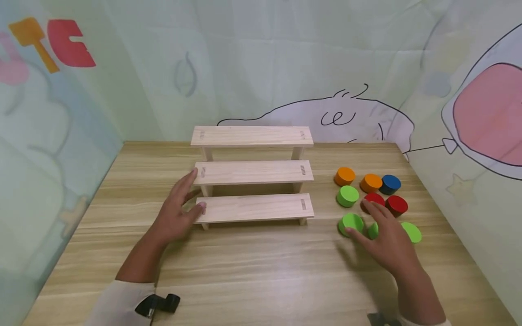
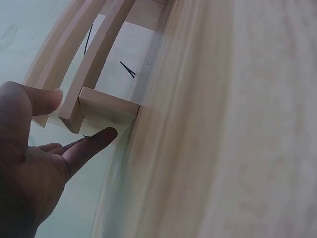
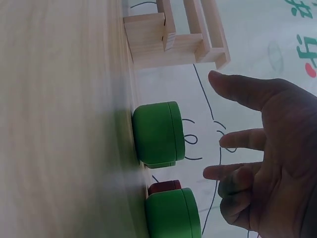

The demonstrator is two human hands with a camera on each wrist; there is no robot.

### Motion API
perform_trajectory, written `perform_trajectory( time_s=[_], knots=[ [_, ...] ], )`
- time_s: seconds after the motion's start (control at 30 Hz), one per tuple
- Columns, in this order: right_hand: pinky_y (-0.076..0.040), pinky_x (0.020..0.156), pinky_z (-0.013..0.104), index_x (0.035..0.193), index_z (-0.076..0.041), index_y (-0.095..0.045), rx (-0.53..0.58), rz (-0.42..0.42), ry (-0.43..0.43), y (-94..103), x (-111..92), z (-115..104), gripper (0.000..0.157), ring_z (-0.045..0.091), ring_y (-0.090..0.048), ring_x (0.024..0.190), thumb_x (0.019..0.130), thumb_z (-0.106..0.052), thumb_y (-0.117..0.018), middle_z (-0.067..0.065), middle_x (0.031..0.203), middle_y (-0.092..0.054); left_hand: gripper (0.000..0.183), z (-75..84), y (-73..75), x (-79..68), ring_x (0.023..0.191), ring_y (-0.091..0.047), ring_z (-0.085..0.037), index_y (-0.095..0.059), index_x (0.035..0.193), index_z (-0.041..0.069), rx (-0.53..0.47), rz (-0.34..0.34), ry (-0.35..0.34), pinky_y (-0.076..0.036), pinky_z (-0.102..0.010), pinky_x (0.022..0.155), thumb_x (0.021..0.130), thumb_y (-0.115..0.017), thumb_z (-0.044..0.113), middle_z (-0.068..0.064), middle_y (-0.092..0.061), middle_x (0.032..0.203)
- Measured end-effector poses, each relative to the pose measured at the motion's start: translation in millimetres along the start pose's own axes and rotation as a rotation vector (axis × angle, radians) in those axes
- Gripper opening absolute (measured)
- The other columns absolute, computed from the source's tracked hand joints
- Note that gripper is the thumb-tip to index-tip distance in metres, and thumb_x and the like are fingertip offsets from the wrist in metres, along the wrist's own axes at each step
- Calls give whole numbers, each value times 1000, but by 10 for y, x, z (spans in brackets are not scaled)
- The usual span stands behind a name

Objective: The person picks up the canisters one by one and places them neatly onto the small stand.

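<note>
A pale wooden three-step stand [image 1: 253,172] is upright on the table. At its left end is my left hand [image 1: 175,219], with the thumb at the lowest step and the fingers by the middle one. The left wrist view shows that thumb and forefinger spread apart beside the stand's end [image 2: 109,104]. My right hand [image 1: 389,246] hovers over several round blocks, fingers spread and nothing held; it partly covers a green block [image 1: 373,231]. Nearest its thumb is another green block [image 1: 350,225]. In the right wrist view, a gap separates the hand [image 3: 277,153] from a green block [image 3: 157,131].
Behind those stand a green block [image 1: 348,196], two red blocks, one at the right [image 1: 397,206], two orange blocks, one at the left [image 1: 345,176], and a blue block [image 1: 391,184]. A green block [image 1: 412,232] lies right of my hand. Printed cloth walls [image 1: 261,68] enclose the table [image 1: 253,280].
</note>
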State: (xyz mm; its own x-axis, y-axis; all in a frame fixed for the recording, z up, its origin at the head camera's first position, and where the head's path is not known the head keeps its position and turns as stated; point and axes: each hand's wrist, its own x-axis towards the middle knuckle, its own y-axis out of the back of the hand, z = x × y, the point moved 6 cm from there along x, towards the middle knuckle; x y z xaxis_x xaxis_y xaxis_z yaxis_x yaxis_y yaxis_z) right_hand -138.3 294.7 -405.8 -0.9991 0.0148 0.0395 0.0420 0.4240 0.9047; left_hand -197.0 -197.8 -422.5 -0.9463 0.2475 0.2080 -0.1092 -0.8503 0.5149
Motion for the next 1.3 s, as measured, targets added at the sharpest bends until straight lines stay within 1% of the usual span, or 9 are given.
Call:
perform_trajectory(
  time_s=[0.13, 0.2, 0.27, 0.33, 0.4, 0.53, 0.8, 0.97, 1.3],
  knots=[
    [-42, 117, 76, 163, -9, -51, 54, -27, 19, -37, 32, 44, 91, 52, -45, 153, 91, -51, -88, 25, 167, -49, 88, -54, -16, 5, 149, -51, -56, -16, 178, 26, -36, -17, 42, -58, -46, 108, 107, -62, -1, -18, -17, 182],
    [-41, 119, 75, 161, -8, -54, 80, -39, 32, -55, 48, 64, 88, 52, -46, 153, 90, -46, -90, 25, 165, -52, 87, -92, -28, 10, 151, -49, -55, -14, 177, 32, -58, -31, 68, -59, -35, 104, 109, -60, 2, -14, -13, 183],
    [-40, 119, 75, 159, -8, -57, 104, -48, 47, -69, 63, 80, 84, 52, -47, 152, 90, -41, -91, 24, 163, -55, 87, -124, -45, 17, 153, -47, -55, -12, 177, 37, -79, -47, 87, -58, -30, 101, 110, -59, 5, -14, -11, 184],
    [-40, 119, 75, 157, -8, -59, 121, -57, 59, -85, 74, 96, 81, 52, -48, 151, 89, -36, -92, 24, 161, -57, 88, -154, -70, 20, 155, -46, -54, -9, 176, 41, -93, -63, 105, -59, -36, 103, 111, -57, 6, -17, -14, 183],
    [-40, 119, 76, 156, -8, -60, 128, -64, 62, -103, 79, 117, 79, 52, -49, 150, 89, -33, -93, 24, 160, -58, 88, -177, -92, 19, 155, -44, -54, -7, 176, 43, -92, -76, 116, -58, -49, 107, 112, -56, 6, -23, -20, 180],
    [-41, 119, 75, 155, -7, -61, 129, -62, 65, -108, 74, 137, 78, 53, -50, 149, 88, -30, -94, 25, 160, -58, 88, -200, -111, 5, 156, -42, -57, -3, 176, 42, -79, -88, 116, -51, -67, 112, 113, -52, 7, -32, -29, 174],
    [-44, 117, 73, 154, -10, -63, 164, -102, 38, -159, 111, 182, 72, 53, -51, 149, 90, -26, -92, 24, 162, -57, 83, -221, -113, 10, 156, -41, -59, -1, 176, 38, -64, -90, 87, -38, -74, 121, 115, -51, 11, -36, -33, 171],
    [-43, 118, 74, 150, -10, -68, 163, -130, 18, -189, 115, 190, 63, 58, -49, 150, 92, -22, -89, 27, 162, -54, 81, -231, -119, -6, 154, -42, -60, -1, 177, 35, -58, -92, 67, -39, -75, 120, 116, -50, 14, -35, -33, 172],
    [-48, 114, 70, 147, -13, -71, 147, -139, 8, -205, 96, 179, 56, 57, -52, 147, 94, -22, -88, 25, 159, -58, 80, -256, -118, -16, 157, -37, -60, 3, 174, 46, -86, -124, 59, -39, -76, 119, 118, -45, 17, -35, -29, 173]
  ],
)
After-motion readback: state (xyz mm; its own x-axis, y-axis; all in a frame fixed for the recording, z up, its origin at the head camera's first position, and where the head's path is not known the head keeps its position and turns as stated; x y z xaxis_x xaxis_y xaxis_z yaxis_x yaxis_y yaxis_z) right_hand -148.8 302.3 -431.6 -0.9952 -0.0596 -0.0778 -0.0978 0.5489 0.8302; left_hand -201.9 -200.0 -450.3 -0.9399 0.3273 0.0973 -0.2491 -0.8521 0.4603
